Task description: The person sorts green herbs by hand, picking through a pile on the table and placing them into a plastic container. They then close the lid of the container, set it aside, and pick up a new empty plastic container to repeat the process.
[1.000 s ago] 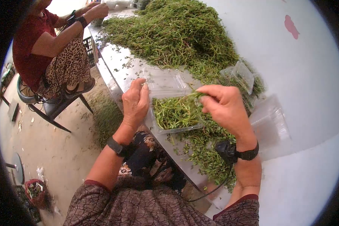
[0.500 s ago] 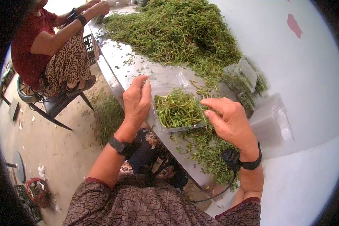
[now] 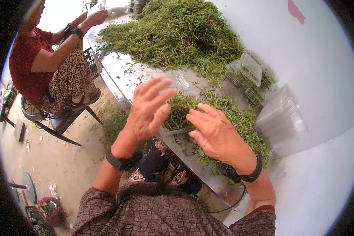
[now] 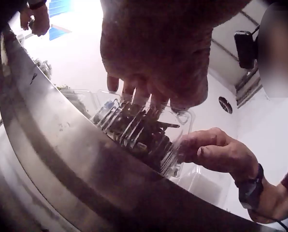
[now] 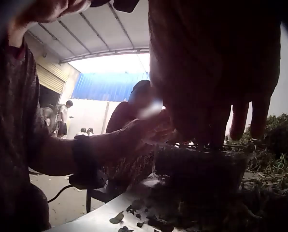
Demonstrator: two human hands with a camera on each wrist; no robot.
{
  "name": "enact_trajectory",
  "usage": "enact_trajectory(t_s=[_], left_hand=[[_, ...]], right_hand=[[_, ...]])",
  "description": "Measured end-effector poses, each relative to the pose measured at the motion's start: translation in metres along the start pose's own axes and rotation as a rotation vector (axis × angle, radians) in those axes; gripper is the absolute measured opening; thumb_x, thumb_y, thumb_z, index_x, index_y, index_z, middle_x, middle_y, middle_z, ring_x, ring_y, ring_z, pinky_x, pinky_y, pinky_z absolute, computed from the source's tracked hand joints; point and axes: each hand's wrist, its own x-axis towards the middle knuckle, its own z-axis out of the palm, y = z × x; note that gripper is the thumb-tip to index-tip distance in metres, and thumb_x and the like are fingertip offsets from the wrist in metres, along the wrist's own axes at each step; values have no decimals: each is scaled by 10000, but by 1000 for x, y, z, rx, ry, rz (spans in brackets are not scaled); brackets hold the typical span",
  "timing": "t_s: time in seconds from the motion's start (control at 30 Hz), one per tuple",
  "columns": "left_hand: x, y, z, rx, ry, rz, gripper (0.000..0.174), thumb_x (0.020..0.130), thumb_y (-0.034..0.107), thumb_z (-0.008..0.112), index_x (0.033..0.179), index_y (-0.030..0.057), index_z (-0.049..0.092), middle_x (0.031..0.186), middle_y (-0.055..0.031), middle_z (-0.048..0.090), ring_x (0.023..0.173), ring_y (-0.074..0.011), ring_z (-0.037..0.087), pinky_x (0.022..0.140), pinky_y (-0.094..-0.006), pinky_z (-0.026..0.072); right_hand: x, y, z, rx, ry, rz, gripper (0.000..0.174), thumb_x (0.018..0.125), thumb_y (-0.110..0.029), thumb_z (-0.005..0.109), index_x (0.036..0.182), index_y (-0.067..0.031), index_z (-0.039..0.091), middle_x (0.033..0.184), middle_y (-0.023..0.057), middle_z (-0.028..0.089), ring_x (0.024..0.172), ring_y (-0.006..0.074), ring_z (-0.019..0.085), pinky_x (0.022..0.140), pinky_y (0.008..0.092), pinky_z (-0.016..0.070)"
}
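Note:
A clear plastic clamshell box (image 3: 172, 133) full of green leafy stems (image 3: 181, 112) sits at the table's near edge, its transparent lid (image 3: 177, 80) folded back behind it. My left hand (image 3: 149, 110) is over the box's left side, fingers spread and fairly straight. From the right, my right hand (image 3: 218, 135) reaches to the greens with its fingers extended, a small leaf stuck on its back. In the left wrist view the fingertips overlap the box wall (image 4: 134, 130). The right wrist view is dark, with the fingers pointing down at the box (image 5: 197, 166).
A large heap of greens (image 3: 177, 35) covers the table's far part, and loose stems (image 3: 244, 129) lie to the right. Filled boxes (image 3: 247, 72) and a stack of clear boxes (image 3: 281, 118) stand at right. Another person (image 3: 47, 63) sits at the far left.
My right hand has let go of the sprigs it pinched and moved left over the box. The left hand has come off the box's left edge, its fingers now spread.

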Motion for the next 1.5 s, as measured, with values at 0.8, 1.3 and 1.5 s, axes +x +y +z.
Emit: enact_trajectory(t_s=[0.8, 1.3, 1.5], left_hand=[[-5, 17, -14, -40, -458, 130, 338, 925, 273, 493, 1075, 5, 633, 1158, -190, 602, 1161, -356, 519, 1057, -507, 323], [-13, 7, -43, -139, -272, 7, 403, 932, 341, 452, 1044, 11, 656, 1178, -156, 618, 1161, -340, 532, 1064, -494, 314], [-24, 2, -57, -173, -176, -104, 408, 945, 323, 426, 1044, 4, 660, 1146, -159, 636, 1145, -338, 545, 1024, -470, 371]], right_hand=[[-22, 23, -23, 82, 39, 107, 335, 809, -100, 638, 1131, -19, 595, 1146, 148, 619, 1169, 353, 511, 998, 432, 400], [-17, 27, -23, 94, 13, 70, 338, 792, -88, 644, 1120, -20, 603, 1132, 147, 630, 1177, 366, 503, 1002, 438, 391], [-8, 25, -20, 70, 27, 45, 361, 786, -91, 646, 1136, -20, 590, 1144, 167, 624, 1165, 381, 504, 1016, 445, 381]])
